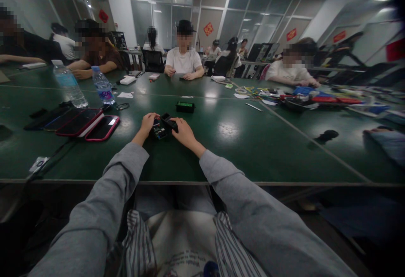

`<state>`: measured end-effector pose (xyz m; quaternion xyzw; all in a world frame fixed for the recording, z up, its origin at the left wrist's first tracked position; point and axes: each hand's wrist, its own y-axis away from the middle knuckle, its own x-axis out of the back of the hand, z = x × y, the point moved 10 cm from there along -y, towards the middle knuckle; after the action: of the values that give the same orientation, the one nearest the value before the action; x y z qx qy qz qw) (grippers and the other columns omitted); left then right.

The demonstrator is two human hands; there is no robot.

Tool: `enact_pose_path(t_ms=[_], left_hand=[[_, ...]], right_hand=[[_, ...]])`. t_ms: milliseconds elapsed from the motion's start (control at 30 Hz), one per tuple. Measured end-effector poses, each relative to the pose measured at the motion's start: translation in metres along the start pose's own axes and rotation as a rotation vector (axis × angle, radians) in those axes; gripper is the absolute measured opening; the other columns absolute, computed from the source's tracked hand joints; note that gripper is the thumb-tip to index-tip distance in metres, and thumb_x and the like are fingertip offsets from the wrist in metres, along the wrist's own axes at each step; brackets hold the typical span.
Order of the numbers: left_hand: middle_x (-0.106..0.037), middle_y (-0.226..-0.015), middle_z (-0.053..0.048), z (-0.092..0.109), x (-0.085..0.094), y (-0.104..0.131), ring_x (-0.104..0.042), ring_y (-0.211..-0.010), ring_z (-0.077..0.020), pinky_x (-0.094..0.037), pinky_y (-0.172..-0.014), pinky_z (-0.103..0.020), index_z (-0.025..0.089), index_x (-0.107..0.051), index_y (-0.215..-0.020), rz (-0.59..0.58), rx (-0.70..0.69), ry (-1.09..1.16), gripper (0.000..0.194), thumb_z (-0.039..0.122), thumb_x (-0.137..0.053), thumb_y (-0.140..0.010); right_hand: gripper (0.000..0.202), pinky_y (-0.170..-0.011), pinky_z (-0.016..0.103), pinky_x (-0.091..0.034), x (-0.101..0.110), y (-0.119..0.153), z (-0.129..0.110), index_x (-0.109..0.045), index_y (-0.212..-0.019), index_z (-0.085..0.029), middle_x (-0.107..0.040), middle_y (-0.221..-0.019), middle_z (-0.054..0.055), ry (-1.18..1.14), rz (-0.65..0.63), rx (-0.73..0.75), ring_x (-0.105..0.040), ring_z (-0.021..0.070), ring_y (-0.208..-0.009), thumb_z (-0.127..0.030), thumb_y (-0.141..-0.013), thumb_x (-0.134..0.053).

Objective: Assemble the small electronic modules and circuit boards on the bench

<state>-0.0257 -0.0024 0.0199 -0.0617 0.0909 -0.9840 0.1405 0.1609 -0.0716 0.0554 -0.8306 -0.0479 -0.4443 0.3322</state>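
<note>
Low over the green table, my left hand [149, 124] grips a small electronic module [159, 130] with a circuit board and parts showing on its upper side. My right hand [185, 133] holds a black plastic cover [168, 121], tilted and close against the module's right side. Whether the two pieces touch, I cannot make out. Just beyond my hands lies a black box with a green face [185, 107], apart from both of them.
To the left are phones in pink-edged cases [103, 128] and two water bottles [103, 87]. Tangled cables and tools [303, 97] spread over the right side, with a dark small object [328, 135] nearer me. A person in a white shirt [184, 59] sits opposite.
</note>
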Motion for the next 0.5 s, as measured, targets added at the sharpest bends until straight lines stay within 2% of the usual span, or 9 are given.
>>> enact_pose_path(t_ms=[500], left_hand=[[-0.069, -0.077, -0.006, -0.014, -0.004, -0.015, -0.064, -0.078, -0.019, -0.047, -0.081, -0.031, 0.016, -0.067, -0.076, -0.03, -0.055, -0.091, 0.029, 0.034, -0.045, -0.081]], right_hand=[[0.047, -0.087, 0.037, -0.047, -0.011, 0.0, 0.006, -0.043, -0.13, -0.018, -0.054, -0.112, 0.011, -0.049, -0.078, -0.055, -0.054, 0.0214, -0.101, -0.025, -0.086, -0.057]])
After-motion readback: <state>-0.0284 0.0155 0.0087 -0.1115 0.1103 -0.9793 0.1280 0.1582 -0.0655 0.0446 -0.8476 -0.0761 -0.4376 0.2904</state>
